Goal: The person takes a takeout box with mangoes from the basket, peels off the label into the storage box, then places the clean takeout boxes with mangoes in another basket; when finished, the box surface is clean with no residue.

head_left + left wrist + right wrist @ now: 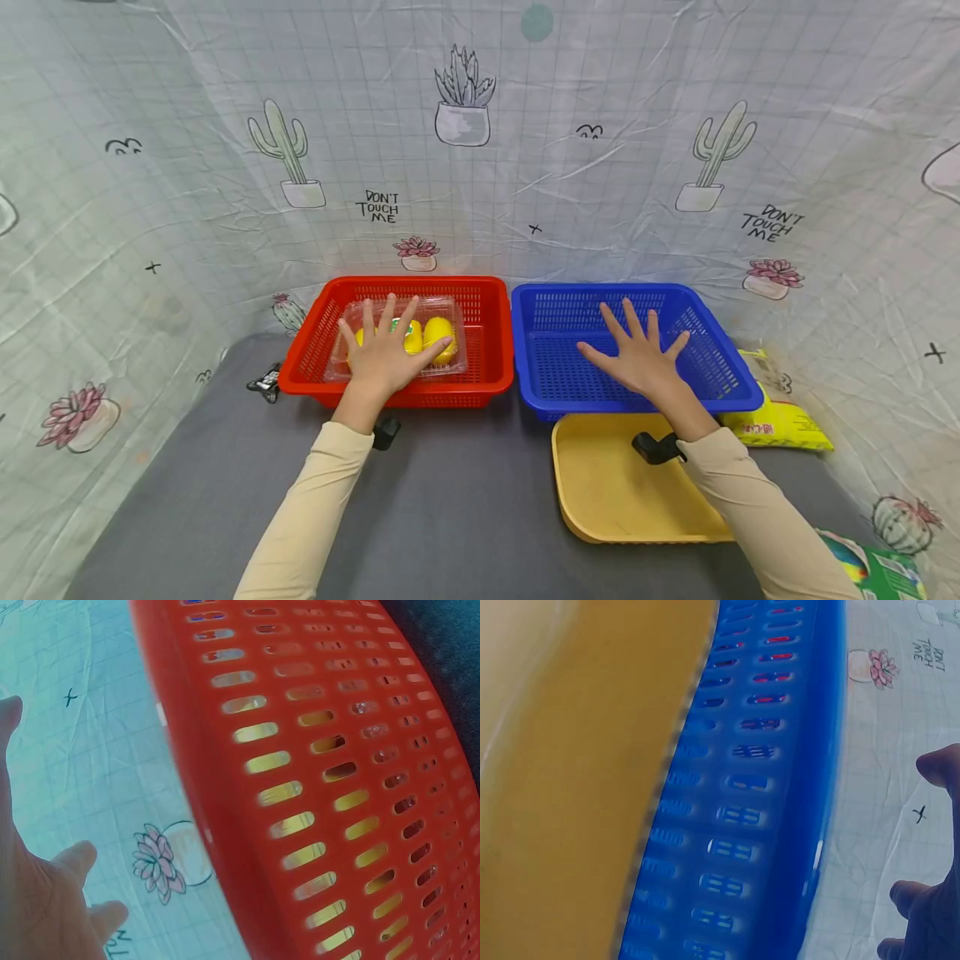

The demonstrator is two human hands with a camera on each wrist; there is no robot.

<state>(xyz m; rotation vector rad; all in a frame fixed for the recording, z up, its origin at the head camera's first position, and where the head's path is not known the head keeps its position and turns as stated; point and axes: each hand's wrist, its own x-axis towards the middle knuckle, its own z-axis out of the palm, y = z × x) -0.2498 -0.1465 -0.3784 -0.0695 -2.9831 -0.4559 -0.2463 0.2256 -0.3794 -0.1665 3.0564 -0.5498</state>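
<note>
In the head view, a cactus-print cloth (555, 179) hangs at twelve o'clock, the grey table (450, 517) at six — with a yellow tray (618, 492) at five, a yellow bag (787, 422) past three, a green packet (888, 571) at four, a small black-and-white object (266, 384) past eight.

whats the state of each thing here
left hand: open, fingers spread
right hand: open, fingers spread
red basket: upright, holding clear box
clear box: holding yellow fruit, closure unclear
blue basket: upright
tray: upright
yellow bag: partly hidden, seal unclear
green pack: partly out of frame, seal unclear
</note>
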